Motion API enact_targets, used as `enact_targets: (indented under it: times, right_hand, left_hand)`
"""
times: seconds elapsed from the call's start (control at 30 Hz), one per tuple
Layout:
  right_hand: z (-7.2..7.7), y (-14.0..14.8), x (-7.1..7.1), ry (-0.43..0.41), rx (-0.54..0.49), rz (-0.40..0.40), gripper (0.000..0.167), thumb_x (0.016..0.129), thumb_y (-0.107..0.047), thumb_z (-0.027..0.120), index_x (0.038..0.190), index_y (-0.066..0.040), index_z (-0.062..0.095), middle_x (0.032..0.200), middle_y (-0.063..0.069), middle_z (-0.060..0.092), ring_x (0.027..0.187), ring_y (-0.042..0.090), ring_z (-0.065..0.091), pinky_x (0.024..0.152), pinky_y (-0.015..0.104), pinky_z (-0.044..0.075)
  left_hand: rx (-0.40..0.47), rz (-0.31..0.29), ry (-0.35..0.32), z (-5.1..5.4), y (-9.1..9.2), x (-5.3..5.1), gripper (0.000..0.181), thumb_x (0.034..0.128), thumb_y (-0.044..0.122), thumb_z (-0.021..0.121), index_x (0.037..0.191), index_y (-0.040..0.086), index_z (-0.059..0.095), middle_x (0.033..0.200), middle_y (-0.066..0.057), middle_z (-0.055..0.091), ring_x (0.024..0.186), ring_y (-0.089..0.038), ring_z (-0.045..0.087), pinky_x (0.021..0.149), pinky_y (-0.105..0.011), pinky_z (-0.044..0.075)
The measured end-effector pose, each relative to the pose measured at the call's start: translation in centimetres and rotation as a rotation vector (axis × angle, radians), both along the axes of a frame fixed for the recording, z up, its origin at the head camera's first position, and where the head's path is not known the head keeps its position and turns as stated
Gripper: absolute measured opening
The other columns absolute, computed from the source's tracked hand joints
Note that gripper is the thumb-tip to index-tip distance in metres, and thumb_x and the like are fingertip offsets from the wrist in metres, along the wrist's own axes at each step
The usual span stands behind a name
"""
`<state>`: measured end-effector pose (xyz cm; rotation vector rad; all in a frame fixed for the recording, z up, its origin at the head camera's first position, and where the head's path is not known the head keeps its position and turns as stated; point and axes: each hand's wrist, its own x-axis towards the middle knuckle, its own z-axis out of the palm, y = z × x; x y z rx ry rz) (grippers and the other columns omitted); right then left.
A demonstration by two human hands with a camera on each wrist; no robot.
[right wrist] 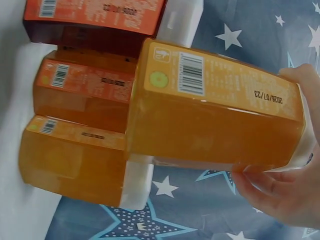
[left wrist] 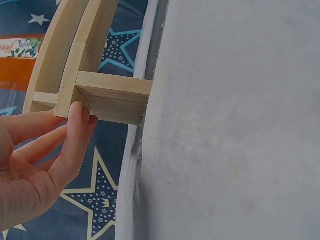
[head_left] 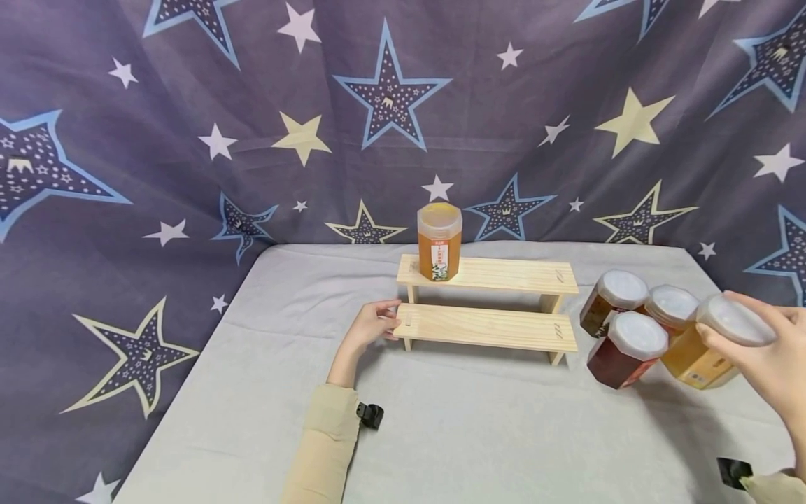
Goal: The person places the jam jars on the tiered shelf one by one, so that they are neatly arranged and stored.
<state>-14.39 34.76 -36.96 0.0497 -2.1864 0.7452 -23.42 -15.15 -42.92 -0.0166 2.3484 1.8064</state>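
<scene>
A two-tier wooden stand (head_left: 488, 326) stands on the cloth-covered table. My left hand (head_left: 374, 324) pinches the left end of its lower board, thumb and fingertips at the corner (left wrist: 68, 95). On the upper board's left end sits an amber honey jar (head_left: 439, 245) with a whitish lid. At the right, my right hand (head_left: 777, 350) grips another honey jar (head_left: 702, 353) near its lid, with a yellow label (right wrist: 225, 80) showing in the right wrist view. The held jar is tilted and appears raised beside the other jars; in the head view it partly covers them.
Left of the held jar stand a dark red jar (head_left: 623, 357), a dark brown jar (head_left: 607, 308) and an orange jar (head_left: 670, 308). The right wrist view also shows an amber jar (right wrist: 75, 162). A star-patterned curtain (head_left: 390, 161) hangs behind the grey table cloth (head_left: 491, 427).
</scene>
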Motion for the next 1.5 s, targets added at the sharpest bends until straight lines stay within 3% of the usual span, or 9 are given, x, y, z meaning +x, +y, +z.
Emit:
enact_targets:
  times: [0.17, 0.37, 0.63, 0.7, 0.8, 0.93, 1.1, 1.2, 1.5]
  right_hand:
    - [3.0, -2.3, 0.8, -0.01, 0.016, 0.037, 0.063, 0.073, -0.041, 0.066, 0.102, 0.013, 0.057, 0.091, 0.028, 0.039, 0.092, -0.015, 0.021, 0.072, 0.005, 0.017]
    - [3.9, -2.2, -0.1, 0.04, 0.003, 0.083, 0.085, 0.065, -0.065, 0.058, 0.101, 0.012, 0.058, 0.09, -0.024, 0.035, 0.091, -0.015, 0.023, 0.074, 0.004, 0.017]
    - [4.6, -2.0, -0.9, 0.037, -0.019, 0.094, 0.065, 0.069, -0.044, 0.068, 0.107, 0.007, 0.058, 0.095, -0.029, 0.03, 0.093, -0.014, 0.025, 0.077, 0.003, 0.018]
    - [4.8, -2.1, -1.1, 0.042, -0.013, 0.106, 0.069, 0.068, -0.049, 0.067, 0.106, 0.008, 0.058, 0.094, -0.027, 0.03, 0.092, -0.014, 0.025, 0.075, 0.004, 0.019]
    - [5.2, -2.4, -1.3, 0.018, 0.024, 0.101, 0.072, 0.068, -0.053, 0.065, 0.103, 0.01, 0.058, 0.088, -0.006, 0.044, 0.09, -0.013, 0.022, 0.069, 0.009, 0.02]
    - [5.7, -3.0, -1.5, -0.056, 0.077, 0.058, 0.06, 0.068, -0.038, 0.072, 0.105, 0.006, 0.058, 0.093, 0.031, 0.04, 0.085, -0.005, 0.025, 0.059, 0.017, 0.022]
    - [6.4, -4.1, -1.7, -0.21, 0.126, 0.001, 0.053, 0.067, -0.023, 0.073, 0.113, -0.002, 0.057, 0.099, 0.031, 0.041, 0.085, 0.032, 0.04, 0.054, 0.038, 0.03]
    - [6.8, -4.8, -1.9, -0.279, 0.148, -0.009, 0.053, 0.07, -0.026, 0.071, 0.116, -0.006, 0.056, 0.102, 0.029, 0.039, 0.09, 0.042, 0.039, 0.053, 0.049, 0.03]
    - [7.1, -7.1, -3.2, -0.278, 0.135, 0.038, 0.052, 0.07, -0.027, 0.071, 0.117, -0.009, 0.057, 0.1, 0.026, 0.04, 0.087, 0.04, 0.041, 0.053, 0.048, 0.031]
  left_hand:
    - [0.002, 0.004, 0.0, -0.1, -0.1, -0.1, 0.043, 0.0778, -0.011, 0.056, 0.12, -0.006, 0.051, 0.087, -0.014, 0.05, 0.057, -0.012, 0.053, 0.059, -0.032, 0.059]
    - [-0.002, 0.007, -0.001, 0.0, -0.1, 0.0, 0.043, 0.078, -0.011, 0.056, 0.12, -0.006, 0.051, 0.087, -0.014, 0.05, 0.057, -0.012, 0.053, 0.059, -0.032, 0.059]
    - [0.014, -0.021, -0.002, 0.4, -0.2, 0.2, 0.044, 0.078, -0.012, 0.055, 0.121, -0.008, 0.049, 0.087, -0.016, 0.051, 0.057, -0.012, 0.053, 0.059, -0.031, 0.059]
    - [0.015, -0.035, -0.004, 1.0, -0.1, 0.5, 0.044, 0.0783, -0.012, 0.054, 0.122, -0.009, 0.048, 0.089, -0.018, 0.05, 0.058, -0.012, 0.053, 0.061, -0.034, 0.059]
    - [0.005, -0.047, -0.006, 2.0, 0.1, 1.1, 0.044, 0.0789, -0.013, 0.053, 0.122, -0.01, 0.046, 0.092, -0.023, 0.05, 0.058, -0.013, 0.053, 0.064, -0.038, 0.059]
    - [-0.005, -0.036, 0.015, 1.4, 0.1, 0.8, 0.044, 0.0785, -0.012, 0.054, 0.121, -0.01, 0.047, 0.09, -0.022, 0.05, 0.056, -0.014, 0.053, 0.062, -0.037, 0.059]
    - [0.025, -0.038, 0.06, -1.6, -0.6, -0.9, 0.042, 0.0776, -0.007, 0.059, 0.119, -0.002, 0.054, 0.086, -0.015, 0.051, 0.059, -0.019, 0.057, 0.057, -0.033, 0.059]
    - [0.032, -0.045, 0.071, -2.1, -0.8, -1.1, 0.042, 0.0778, -0.006, 0.06, 0.119, 0.001, 0.055, 0.085, -0.013, 0.051, 0.061, -0.02, 0.057, 0.056, -0.032, 0.059]
    - [0.016, -0.027, 0.0, 1.3, 0.0, 0.8, 0.043, 0.0787, -0.012, 0.054, 0.121, -0.01, 0.048, 0.087, -0.017, 0.049, 0.057, -0.012, 0.053, 0.06, -0.033, 0.059]
